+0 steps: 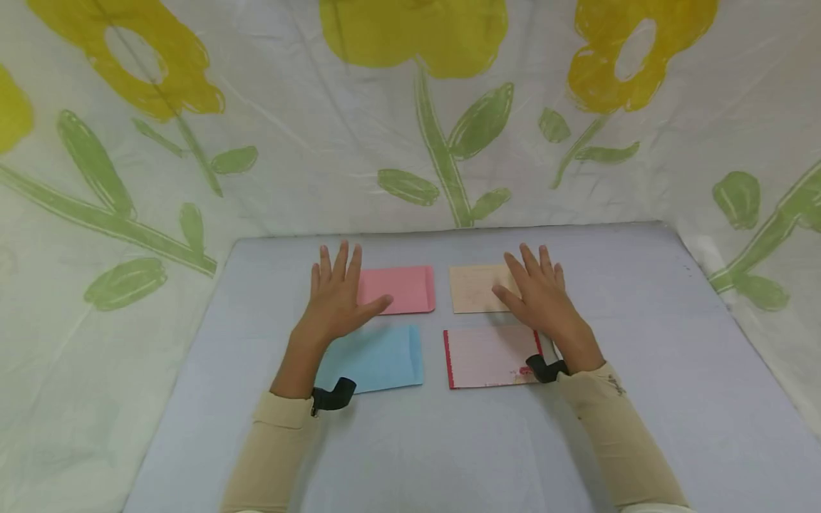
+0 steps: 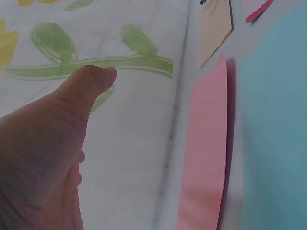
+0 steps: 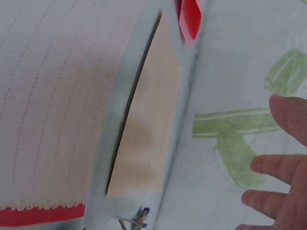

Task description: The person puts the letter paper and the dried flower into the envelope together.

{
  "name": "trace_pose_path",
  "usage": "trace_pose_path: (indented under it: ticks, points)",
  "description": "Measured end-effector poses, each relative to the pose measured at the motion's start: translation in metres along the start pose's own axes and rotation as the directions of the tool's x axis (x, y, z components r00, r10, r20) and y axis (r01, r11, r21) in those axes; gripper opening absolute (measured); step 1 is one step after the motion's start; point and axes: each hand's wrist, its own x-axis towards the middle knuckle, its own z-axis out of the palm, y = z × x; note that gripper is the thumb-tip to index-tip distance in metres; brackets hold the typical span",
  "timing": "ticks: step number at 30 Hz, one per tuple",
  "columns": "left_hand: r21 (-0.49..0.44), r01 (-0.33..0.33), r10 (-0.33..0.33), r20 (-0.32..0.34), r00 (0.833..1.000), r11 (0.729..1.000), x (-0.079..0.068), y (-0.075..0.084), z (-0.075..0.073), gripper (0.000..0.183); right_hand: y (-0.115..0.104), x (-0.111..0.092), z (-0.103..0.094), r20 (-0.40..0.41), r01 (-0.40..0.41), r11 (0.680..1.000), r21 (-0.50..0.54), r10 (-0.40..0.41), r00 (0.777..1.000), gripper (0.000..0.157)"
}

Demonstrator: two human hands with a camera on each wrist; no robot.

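My left hand (image 1: pixel 332 305) is spread with straight fingers above the left side of a pink envelope (image 1: pixel 407 288) and the upper left of a light blue envelope (image 1: pixel 378 360). In the head view my right hand (image 1: pixel 544 303) hovers, fingers spread, over the right part of a beige envelope (image 1: pixel 477 291). Below that lies a pale pink, red-edged sheet or envelope (image 1: pixel 487 356), with dotted lines (image 3: pixel 57 96) showing in the right wrist view. Both hands hold nothing. The left thumb (image 2: pixel 91 81) stands apart from the pink envelope (image 2: pixel 206 153) in the left wrist view.
The four-cornered table (image 1: pixel 423 456) has a pale lavender-grey surface. A white cloth (image 1: pixel 308 164) with yellow flowers and green leaves hangs behind it and at both sides. Black bands (image 1: pixel 335 394) sit at both wrists. A small sprig-like decoration (image 3: pixel 139 220) shows beside the beige envelope.
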Motion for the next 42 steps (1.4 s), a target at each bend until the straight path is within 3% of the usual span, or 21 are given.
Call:
trace_pose_path:
  ticks: [13,21,26,32,42]
  points:
    - [-0.028,-0.043,0.043,0.016,0.999,0.999,0.003,-0.002,0.002,0.103,0.000,0.000,0.000,-0.015,0.011,1.000,0.020,-0.011,1.000,0.066]
    - [-0.289,-0.089,0.112,0.064,0.992,0.953,0.015,-0.020,0.013,0.083,0.006,0.003,0.003,0.010,-0.007,0.998,0.069,0.006,1.000,0.068]
    - [-0.263,-0.100,0.128,0.092,0.988,0.960,0.030,-0.030,0.019,0.082,0.011,0.008,0.008,0.036,-0.018,0.998,0.057,0.016,0.999,0.070]
    - [-0.164,-0.094,0.124,0.181,0.976,0.982,0.045,-0.037,0.023,0.095,0.020,0.019,0.012,0.044,-0.032,0.999,0.040,0.030,0.999,0.069]
    - [-0.086,-0.105,0.125,0.272,0.954,0.991,0.050,-0.042,0.029,0.105,0.021,0.045,0.013,0.106,-0.083,0.997,-0.008,0.084,0.991,0.073]
